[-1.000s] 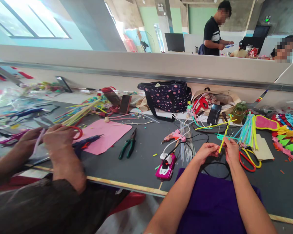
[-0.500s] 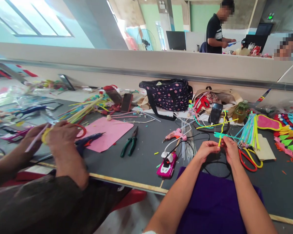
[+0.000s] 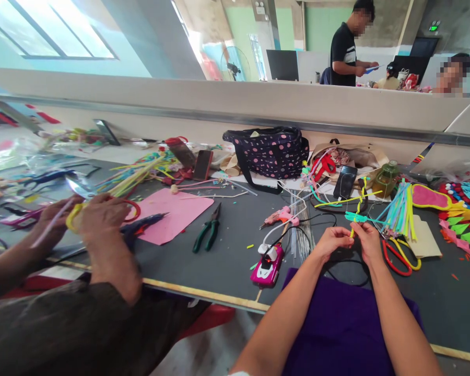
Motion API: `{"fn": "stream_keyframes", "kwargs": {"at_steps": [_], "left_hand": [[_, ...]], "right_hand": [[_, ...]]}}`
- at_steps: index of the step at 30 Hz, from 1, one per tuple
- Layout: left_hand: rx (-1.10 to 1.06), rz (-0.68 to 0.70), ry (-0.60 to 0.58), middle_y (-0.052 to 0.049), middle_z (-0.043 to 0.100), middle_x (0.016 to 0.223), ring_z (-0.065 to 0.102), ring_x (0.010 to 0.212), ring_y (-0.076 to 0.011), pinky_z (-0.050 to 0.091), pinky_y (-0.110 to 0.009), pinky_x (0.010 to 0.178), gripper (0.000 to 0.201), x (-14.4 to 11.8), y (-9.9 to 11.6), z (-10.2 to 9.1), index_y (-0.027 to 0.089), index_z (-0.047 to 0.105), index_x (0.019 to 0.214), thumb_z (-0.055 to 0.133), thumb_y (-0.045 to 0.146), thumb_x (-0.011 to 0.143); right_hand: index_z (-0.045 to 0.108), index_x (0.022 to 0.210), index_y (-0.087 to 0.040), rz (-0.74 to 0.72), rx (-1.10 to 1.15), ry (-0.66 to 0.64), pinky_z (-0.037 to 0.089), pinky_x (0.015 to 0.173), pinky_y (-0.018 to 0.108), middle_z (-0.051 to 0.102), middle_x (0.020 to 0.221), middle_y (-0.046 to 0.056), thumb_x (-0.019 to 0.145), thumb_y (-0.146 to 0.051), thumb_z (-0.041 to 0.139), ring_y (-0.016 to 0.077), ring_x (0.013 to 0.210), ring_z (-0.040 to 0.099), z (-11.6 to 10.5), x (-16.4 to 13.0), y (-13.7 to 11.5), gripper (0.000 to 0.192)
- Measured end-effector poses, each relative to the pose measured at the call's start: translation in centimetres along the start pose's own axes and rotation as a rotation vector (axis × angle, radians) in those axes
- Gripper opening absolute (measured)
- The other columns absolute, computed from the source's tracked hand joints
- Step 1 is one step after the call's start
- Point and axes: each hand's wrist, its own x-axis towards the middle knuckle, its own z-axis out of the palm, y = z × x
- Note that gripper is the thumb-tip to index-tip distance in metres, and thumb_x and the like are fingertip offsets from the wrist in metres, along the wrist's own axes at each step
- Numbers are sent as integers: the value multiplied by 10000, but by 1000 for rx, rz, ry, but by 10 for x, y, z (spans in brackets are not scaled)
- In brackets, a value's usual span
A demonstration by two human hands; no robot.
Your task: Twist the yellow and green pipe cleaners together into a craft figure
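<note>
Two bare hands meet over the dark table [image 3: 227,261], just above a purple cloth [image 3: 337,324] lying at the near edge. The left hand [image 3: 332,241] and the right hand [image 3: 366,241] are both pinched shut on the lower end of a yellow twisted pipe cleaner [image 3: 359,204], fingertips almost touching each other around it. From that pinch the pipe cleaner rises up and slightly away, tilted a little to the right, with a teal pipe cleaner [image 3: 356,216] wrapped across it just above the fingers. Right of the right hand lie red-and-yellow scissors [image 3: 399,256] flat on the table, and beyond them a bundle of pale blue and green sticks [image 3: 397,209]. Left of the left hand sit a pink toy car [image 3: 267,264] and, farther back, a pink glue gun [image 3: 280,216]. Green-handled pliers [image 3: 207,235] lie near a pink sheet [image 3: 172,214], well apart from the hands. A dotted dark bag [image 3: 270,154] stands at the back against the partition. On the far left another person's hands [image 3: 97,219] hold yellow-handled scissors [image 3: 76,209] and a thin pale stick. Bright felt shapes [image 3: 462,219] are scattered on the far right.
</note>
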Motion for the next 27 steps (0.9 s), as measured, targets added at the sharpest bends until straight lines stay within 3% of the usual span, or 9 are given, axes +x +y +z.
{"fn": "stream_keyframes", "kwargs": {"at_steps": [5,12,16,21,27], "left_hand": [[51,-29,-65,-58,664,681,589,577,-121,472,-264,623,387,-2,3,2,100,695,777,837,381,551],[-55,196,245,-85,682,790,615,670,-143,486,-259,650,453,-3,19,-3,122,699,885,736,517,666],[-94,242,341,-81,694,769,606,626,-126,456,-217,590,457,-5,30,-8,125,700,907,721,520,679],[-201,182,312,-43,657,609,537,478,-80,383,-177,479,408,-5,30,-14,108,702,849,746,469,662],[-238,190,300,-63,693,705,599,557,-101,444,-193,548,408,-7,28,-11,118,705,876,730,478,687]], "right_hand": [[674,706,-196,29,30,59,425,573,288,673,662,13,641,-425,758,152,587,557,-1,-1,-1,252],[722,777,-197,12,-75,-120,424,603,276,674,645,9,684,-409,738,142,591,561,3,-11,-7,232],[719,775,-194,-11,-241,-251,399,568,256,657,623,5,717,-412,704,135,576,534,7,-19,-13,226],[683,715,-191,-51,-353,-398,360,534,244,618,595,-3,764,-429,653,124,552,494,8,-25,-17,244],[693,763,-194,-43,-341,-342,388,558,251,628,607,-1,760,-439,652,134,570,524,7,-22,-13,249]]}}
